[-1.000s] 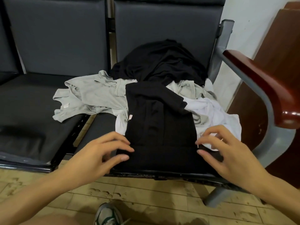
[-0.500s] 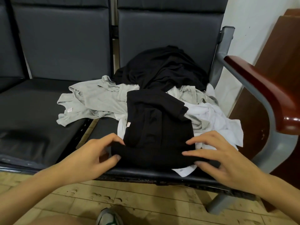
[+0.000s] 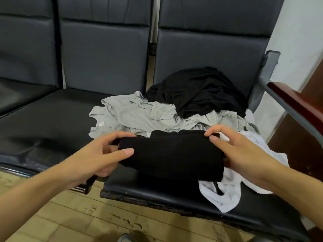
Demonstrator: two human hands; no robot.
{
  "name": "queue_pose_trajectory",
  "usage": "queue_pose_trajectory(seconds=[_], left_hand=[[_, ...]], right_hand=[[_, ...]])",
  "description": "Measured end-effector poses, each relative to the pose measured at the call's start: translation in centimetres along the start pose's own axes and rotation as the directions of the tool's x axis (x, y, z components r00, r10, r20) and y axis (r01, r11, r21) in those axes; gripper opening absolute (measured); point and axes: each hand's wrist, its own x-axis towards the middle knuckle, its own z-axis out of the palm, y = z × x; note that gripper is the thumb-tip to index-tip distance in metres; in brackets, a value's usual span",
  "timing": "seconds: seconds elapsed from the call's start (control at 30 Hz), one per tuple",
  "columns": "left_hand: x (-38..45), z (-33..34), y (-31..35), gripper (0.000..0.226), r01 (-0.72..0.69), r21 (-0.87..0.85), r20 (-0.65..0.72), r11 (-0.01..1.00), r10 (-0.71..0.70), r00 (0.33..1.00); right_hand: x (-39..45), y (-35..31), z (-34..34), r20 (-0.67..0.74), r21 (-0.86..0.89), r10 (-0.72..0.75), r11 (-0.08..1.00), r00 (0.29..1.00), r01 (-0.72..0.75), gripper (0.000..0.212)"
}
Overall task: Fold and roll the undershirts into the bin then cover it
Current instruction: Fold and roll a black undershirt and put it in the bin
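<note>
The person is rolling a black undershirt (image 3: 172,156) on the front part of the right-hand seat (image 3: 157,191) of a row of dark padded chairs, so the step in hand looks like the rolling itself rather than any folding. The left hand (image 3: 103,154) is curling round the left end of the roll, thumb along its near side and fingers (image 3: 122,136) arching over the top. The right hand (image 3: 241,154) is gripping the right end, its fingertips pinching the far edge of the fabric while the palm is cupping the end. Between the two sets of fingers the cloth is sitting as a thick, fairly tight bundle, and a thin strap is dangling from under its right end. Just beyond the fingers a grey undershirt (image 3: 132,117) is lying spread and crumpled, and behind it a second black garment (image 3: 197,91) is heaped against the seat back. Under and beside the right hand a white undershirt (image 3: 227,193) is spilling toward the seat's front edge. No bin or cover is showing anywhere, so I cannot tell where the roll is headed. I judge the next move is calling for both hands to stay tight on the ends so it doesn't spring loose while being lifted away. The strap probably needs tucking in first.
</note>
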Motion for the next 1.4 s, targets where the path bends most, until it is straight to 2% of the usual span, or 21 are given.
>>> queue_pose_trajectory(seconds=[0.07, 0.2, 0.23, 0.3, 0.4, 0.47, 0.57, 0.73, 0.8, 0.87, 0.93, 1.07, 1.13, 1.2, 1.3, 1.4], left_hand=[[0.4, -1.3, 0.8, 0.038, 0.066, -0.030, 0.010, 0.997, -0.066, 0.998], [1.4, -4.4, 3.4, 0.009, 0.146, -0.127, -0.052, 0.981, -0.154, 0.987], [1.8, -5.3, 4.1, 0.016, 0.152, -0.156, -0.081, 0.976, -0.166, 0.983], [2.5, -7.6, 5.7, 0.023, 0.161, -0.209, -0.157, 0.965, -0.196, 0.968], [3.7, -11.1, 8.8, 0.041, 0.179, -0.181, -0.236, 0.967, -0.219, 0.947], [4.4, -13.4, 11.5, 0.039, 0.155, -0.130, -0.261, 0.979, -0.185, 0.947], [4.7, -16.5, 15.5, 0.018, 0.087, -0.118, -0.335, 0.989, -0.122, 0.934], [2.9, -19.0, 18.8, 0.018, 0.011, -0.033, -0.462, 0.999, -0.025, 0.886], [1.9, -18.6, 17.6, 0.015, 0.036, -0.011, -0.479, 0.999, -0.038, 0.877], [0.8, -17.4, 14.9, 0.024, 0.077, -0.025, -0.480, 0.997, -0.079, 0.874], [-0.4, -15.2, 11.1, 0.030, 0.128, -0.046, -0.446, 0.991, -0.135, 0.884], [-3.7, -9.5, 2.0, 0.022, 0.249, -0.098, -0.358, 0.964, -0.267, 0.895], [-5.4, -6.4, -1.7, 0.020, 0.326, -0.159, -0.325, 0.932, -0.361, 0.874], [-6.7, -4.2, -4.4, 0.028, 0.388, -0.218, -0.318, 0.895, -0.441, 0.839], [-7.7, -2.9, -6.6, 0.040, 0.415, -0.271, -0.303, 0.869, -0.486, 0.820], [-7.9, -3.0, -7.3, 0.044, 0.397, -0.256, -0.332, 0.881, -0.466, 0.820]], right_hand=[[1.2, -2.0, 0.4, 0.074, 0.055, 0.043, 0.997, 0.996, -0.047, 0.022], [4.1, -6.2, 1.5, 0.110, 0.007, 0.039, 0.999, 0.993, -0.040, 0.045], [5.0, -7.2, 1.7, 0.112, 0.006, 0.038, 0.999, 0.993, -0.039, 0.046], [7.6, -9.4, 2.5, 0.158, 0.023, 0.038, 0.999, 0.987, -0.042, 0.037], [11.8, -13.0, 4.0, 0.183, 0.138, 0.020, 0.989, 0.983, -0.045, 0.006], [14.5, -15.6, 5.0, 0.172, 0.193, -0.033, 0.981, 0.984, -0.001, 0.006], [17.5, -19.7, 6.5, 0.125, 0.245, -0.132, 0.964, 0.983, 0.098, 0.007], [19.4, -23.1, 8.3, 0.136, 0.281, -0.272, 0.933, 0.953, 0.226, 0.005], [19.1, -22.2, 8.9, 0.156, 0.252, -0.290, 0.936, 0.944, 0.246, 0.008], [18.4, -19.8, 9.3, 0.172, 0.192, -0.265, 0.954, 0.949, 0.231, 0.011], [17.5, -15.8, 9.4, 0.201, 0.124, -0.196, 0.977, 0.960, 0.174, 0.018], [14.3, -7.3, 9.4, 0.300, 0.004, -0.056, 0.998, 0.952, 0.057, 0.020], [12.8, -3.8, 9.5, 0.318, -0.127, -0.003, 0.991, 0.948, 0.046, 0.019], [12.0, -1.1, 9.4, 0.323, -0.235, 0.033, 0.971, 0.946, 0.047, 0.018], [11.0, 0.7, 9.4, 0.328, -0.312, 0.016, 0.946, 0.945, 0.093, 0.016], [10.4, 0.8, 9.3, 0.337, -0.333, 0.015, 0.937, 0.941, 0.105, 0.018]])
